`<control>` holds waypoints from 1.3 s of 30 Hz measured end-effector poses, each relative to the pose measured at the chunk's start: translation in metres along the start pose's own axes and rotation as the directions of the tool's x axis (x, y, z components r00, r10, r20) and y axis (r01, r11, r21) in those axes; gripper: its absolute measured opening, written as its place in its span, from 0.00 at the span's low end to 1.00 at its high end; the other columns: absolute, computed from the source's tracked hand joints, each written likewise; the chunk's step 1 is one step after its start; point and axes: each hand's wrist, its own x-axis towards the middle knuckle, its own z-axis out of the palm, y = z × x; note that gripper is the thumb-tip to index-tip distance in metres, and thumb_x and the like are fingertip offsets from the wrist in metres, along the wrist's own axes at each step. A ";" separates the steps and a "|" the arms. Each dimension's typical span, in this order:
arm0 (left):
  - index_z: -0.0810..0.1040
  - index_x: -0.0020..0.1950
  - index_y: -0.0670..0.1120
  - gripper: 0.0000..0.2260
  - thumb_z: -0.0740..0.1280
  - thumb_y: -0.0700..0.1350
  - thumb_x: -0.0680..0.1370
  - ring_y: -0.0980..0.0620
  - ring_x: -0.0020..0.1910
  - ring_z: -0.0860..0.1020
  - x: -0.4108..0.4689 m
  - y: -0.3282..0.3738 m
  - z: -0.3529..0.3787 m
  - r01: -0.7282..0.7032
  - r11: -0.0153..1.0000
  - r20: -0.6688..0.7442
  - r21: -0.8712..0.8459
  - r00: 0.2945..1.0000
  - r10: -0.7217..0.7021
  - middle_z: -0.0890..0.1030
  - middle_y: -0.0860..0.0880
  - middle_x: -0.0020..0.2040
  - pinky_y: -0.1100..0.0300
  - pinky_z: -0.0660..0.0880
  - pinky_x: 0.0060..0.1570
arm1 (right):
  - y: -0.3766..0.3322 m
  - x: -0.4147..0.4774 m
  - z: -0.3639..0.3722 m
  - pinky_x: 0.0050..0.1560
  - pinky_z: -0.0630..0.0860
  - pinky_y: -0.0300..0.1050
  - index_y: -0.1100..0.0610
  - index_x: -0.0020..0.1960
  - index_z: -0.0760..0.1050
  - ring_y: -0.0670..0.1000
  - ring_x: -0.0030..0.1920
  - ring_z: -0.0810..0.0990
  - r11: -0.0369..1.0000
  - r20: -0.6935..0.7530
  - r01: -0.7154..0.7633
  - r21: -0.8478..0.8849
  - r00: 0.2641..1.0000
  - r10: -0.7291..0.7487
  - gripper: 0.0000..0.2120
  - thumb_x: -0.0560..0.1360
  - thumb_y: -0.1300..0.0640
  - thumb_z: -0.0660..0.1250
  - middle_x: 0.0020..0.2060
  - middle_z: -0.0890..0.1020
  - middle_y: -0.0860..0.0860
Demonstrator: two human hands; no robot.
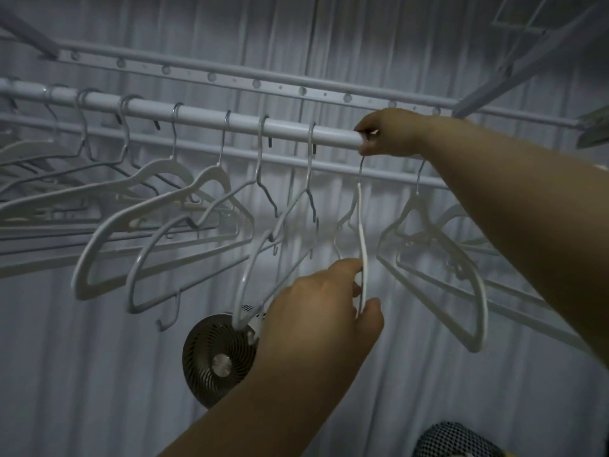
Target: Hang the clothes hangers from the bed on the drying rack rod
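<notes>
The right hand (389, 133) pinches the hanger (362, 242) hook against the rod (197, 115), the left hand (316, 311) gripping its frame; released half-seated, it could drop.

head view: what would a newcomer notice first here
Both hands work one white hanger, right of centre: the right hand holds its hook at the rod, the left hand grips its frame below. More hangers line the rod leftward; a round fan sits low centre.
</notes>
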 end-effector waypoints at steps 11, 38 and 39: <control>0.65 0.67 0.59 0.26 0.60 0.66 0.72 0.60 0.58 0.74 -0.005 0.006 0.001 -0.065 0.998 -0.057 -0.001 0.996 0.065 0.76 0.60 0.59 0.63 0.73 0.58 | -0.002 -0.003 0.001 0.60 0.67 0.49 0.61 0.66 0.69 0.60 0.62 0.71 1.000 -0.019 0.000 0.014 1.000 0.001 0.20 0.75 0.58 0.65 0.63 0.73 0.60; 0.76 0.36 0.59 0.11 0.68 0.42 0.73 0.71 0.36 0.77 -0.028 -0.109 -0.159 -0.032 0.937 -0.461 -0.347 0.876 -0.140 0.81 0.64 0.33 0.79 0.70 0.36 | -0.110 -0.046 -0.095 0.65 0.65 0.50 0.59 0.64 0.72 0.57 0.64 0.72 0.995 -0.221 0.099 0.029 0.971 -0.091 0.16 0.78 0.56 0.61 0.63 0.75 0.57; 0.76 0.37 0.58 0.11 0.67 0.41 0.74 0.69 0.37 0.77 -0.027 -0.117 -0.159 -0.008 0.926 -0.416 -0.379 0.895 -0.162 0.81 0.61 0.35 0.78 0.70 0.37 | -0.124 -0.040 -0.094 0.64 0.65 0.50 0.59 0.64 0.72 0.57 0.63 0.72 0.995 -0.208 0.094 0.035 0.974 -0.085 0.16 0.78 0.56 0.61 0.63 0.75 0.57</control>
